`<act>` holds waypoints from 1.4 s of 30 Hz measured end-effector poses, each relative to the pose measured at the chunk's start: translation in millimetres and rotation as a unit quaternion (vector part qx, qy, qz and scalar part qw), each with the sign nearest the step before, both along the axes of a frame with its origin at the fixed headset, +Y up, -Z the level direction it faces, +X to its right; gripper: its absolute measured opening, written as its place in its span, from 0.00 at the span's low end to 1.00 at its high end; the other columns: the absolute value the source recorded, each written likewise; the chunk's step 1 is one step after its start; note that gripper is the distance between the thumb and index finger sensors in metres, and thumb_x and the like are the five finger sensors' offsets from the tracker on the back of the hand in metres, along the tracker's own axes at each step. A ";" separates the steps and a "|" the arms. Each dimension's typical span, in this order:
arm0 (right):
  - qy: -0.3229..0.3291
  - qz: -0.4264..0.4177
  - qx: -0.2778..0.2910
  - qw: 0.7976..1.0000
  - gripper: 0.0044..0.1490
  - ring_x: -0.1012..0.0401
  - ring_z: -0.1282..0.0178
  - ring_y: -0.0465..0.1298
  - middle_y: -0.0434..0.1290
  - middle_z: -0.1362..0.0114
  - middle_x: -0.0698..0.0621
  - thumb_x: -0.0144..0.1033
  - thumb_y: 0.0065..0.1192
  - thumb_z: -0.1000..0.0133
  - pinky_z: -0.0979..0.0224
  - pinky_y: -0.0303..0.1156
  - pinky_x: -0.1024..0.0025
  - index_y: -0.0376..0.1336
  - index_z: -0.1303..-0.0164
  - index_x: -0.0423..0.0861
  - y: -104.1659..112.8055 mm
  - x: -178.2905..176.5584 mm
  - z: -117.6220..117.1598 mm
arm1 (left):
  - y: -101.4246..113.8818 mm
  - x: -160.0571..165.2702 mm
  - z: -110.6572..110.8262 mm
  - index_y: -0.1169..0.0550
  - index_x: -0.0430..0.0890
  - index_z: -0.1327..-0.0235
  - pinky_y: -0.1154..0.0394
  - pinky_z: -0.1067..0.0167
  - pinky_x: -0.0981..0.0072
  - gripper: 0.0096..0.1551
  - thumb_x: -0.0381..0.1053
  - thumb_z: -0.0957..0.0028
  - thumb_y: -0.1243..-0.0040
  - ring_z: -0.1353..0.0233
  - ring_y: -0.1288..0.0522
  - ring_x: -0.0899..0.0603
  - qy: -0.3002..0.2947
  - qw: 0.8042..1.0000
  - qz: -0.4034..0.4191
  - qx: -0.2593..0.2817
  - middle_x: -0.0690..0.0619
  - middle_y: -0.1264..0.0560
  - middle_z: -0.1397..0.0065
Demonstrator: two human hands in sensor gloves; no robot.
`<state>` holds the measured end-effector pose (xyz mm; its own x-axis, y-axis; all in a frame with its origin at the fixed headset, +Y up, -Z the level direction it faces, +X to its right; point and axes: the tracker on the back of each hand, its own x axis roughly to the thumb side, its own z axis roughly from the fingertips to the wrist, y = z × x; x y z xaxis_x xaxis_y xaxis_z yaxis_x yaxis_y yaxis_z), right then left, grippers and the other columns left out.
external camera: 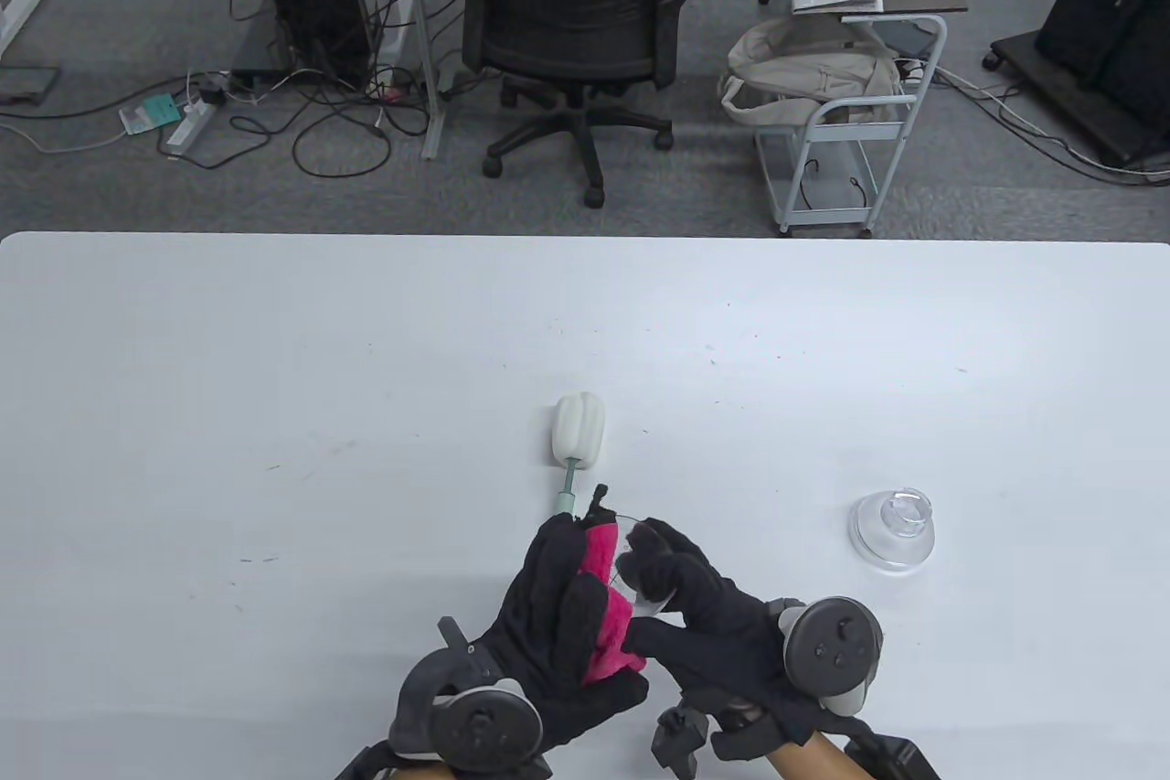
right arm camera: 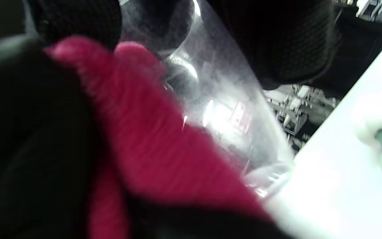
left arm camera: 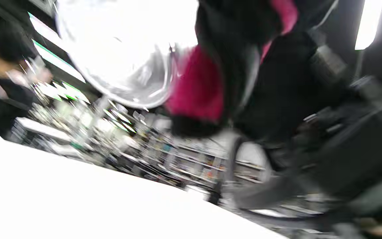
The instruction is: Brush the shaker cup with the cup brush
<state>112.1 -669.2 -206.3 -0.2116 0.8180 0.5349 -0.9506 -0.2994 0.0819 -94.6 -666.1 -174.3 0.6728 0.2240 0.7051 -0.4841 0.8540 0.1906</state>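
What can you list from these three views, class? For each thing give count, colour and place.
Cup brush: one, white head on a green handle, lying on the table beyond the hands.
Shaker cup: one, clear, held between both hands.
Cloth: one, pink, pressed against the cup by the left hand.
Lid: one, clear, on the table to the right.
Table: one, white.
Office chair: one, black, on the floor behind.
Left hand: black glove, holds the cloth.
Right hand: black glove, grips the cup.

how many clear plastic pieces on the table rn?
2. The clear plastic shaker cup is held between both gloved hands with a pink cloth; the clear domed lid lies alone to the right. Hands may hide more.
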 end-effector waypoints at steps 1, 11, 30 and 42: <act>0.008 -0.018 -0.001 1.000 0.25 0.34 0.34 0.75 0.55 0.24 0.27 0.57 0.61 0.46 0.37 0.80 0.50 0.61 0.47 0.53 1.7 -1.5 2.8 | -0.3 0.7 0.1 0.81 0.51 0.33 0.42 0.26 0.28 0.63 0.72 0.40 0.53 0.16 0.53 0.23 0.041 0.999 -0.012 0.030 0.36 0.72 0.16; 0.082 0.035 0.027 0.996 0.40 0.29 0.28 0.67 0.46 0.20 0.25 0.71 0.52 0.45 0.30 0.73 0.45 0.62 0.40 0.47 7.0 -15.6 11.1 | 2.9 -19.0 -7.3 0.75 0.49 0.27 0.47 0.27 0.22 0.67 0.75 0.45 0.46 0.17 0.50 0.23 0.004 0.990 0.120 -0.067 0.36 0.61 0.14; 0.127 -0.033 0.044 0.990 0.31 0.32 0.34 0.76 0.59 0.21 0.32 0.64 0.72 0.52 0.38 0.80 0.49 0.67 0.54 0.49 27.8 13.4 -0.3 | -0.6 -28.9 -18.5 0.63 0.54 0.19 0.38 0.28 0.26 0.64 0.77 0.50 0.41 0.21 0.35 0.29 -0.139 0.950 0.209 -0.188 0.39 0.46 0.14; 0.118 0.023 -0.023 0.993 0.39 0.26 0.27 0.63 0.42 0.18 0.26 0.67 0.63 0.48 0.29 0.71 0.43 0.67 0.45 0.43 3.2 -17.2 8.7 | 3.3 -14.1 2.9 0.73 0.49 0.25 0.42 0.27 0.26 0.68 0.75 0.45 0.44 0.19 0.42 0.25 0.036 0.997 0.063 0.006 0.35 0.56 0.14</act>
